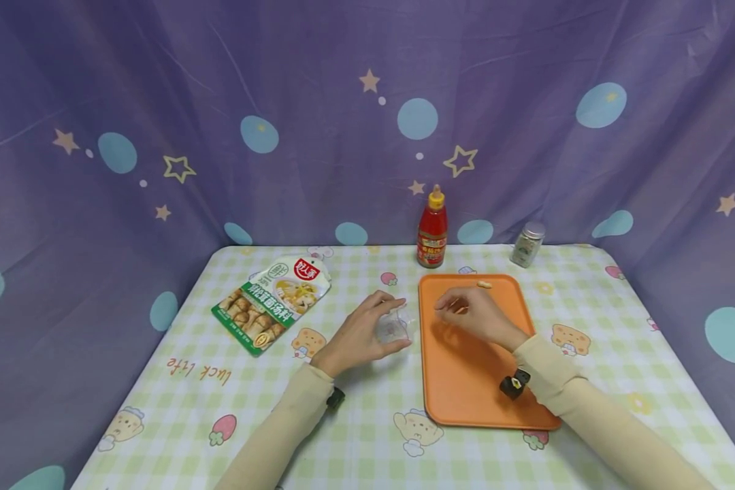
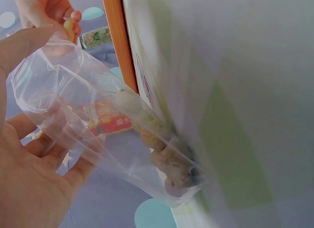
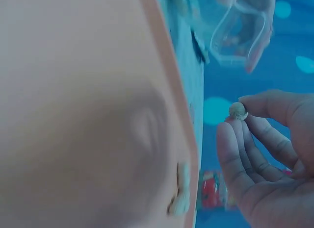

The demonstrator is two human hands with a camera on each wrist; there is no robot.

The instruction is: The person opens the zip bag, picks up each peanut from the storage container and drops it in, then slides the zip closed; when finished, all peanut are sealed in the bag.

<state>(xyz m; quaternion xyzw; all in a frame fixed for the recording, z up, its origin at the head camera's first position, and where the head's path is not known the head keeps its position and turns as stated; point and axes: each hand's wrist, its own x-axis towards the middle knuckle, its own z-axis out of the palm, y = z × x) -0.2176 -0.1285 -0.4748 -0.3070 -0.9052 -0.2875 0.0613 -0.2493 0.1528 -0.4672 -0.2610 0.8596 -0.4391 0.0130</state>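
My left hand [image 1: 358, 337] holds a clear plastic bag [image 2: 64, 90] by its mouth, thumb on one side and fingers on the other, spreading it wide. Several peanuts [image 2: 169, 166] lie at the bottom of this bag, beside the tray on the table. Over the orange tray [image 1: 465, 401], my right hand [image 1: 474, 313] pinches a single peanut [image 3: 237, 111] between thumb and fingertips, level with the bag's mouth and a short way to its right. Another peanut [image 1: 484, 284] lies near the tray's far edge.
Behind the tray stand a red sauce bottle [image 1: 432, 235] with a yellow cap and, farther right, a small glass seasoning jar [image 1: 528, 245]. A green-and-white mushroom packet [image 1: 272, 303] lies flat at the left. A purple curtain [image 1: 318, 82] hangs behind the checked tablecloth [image 1: 331, 442].
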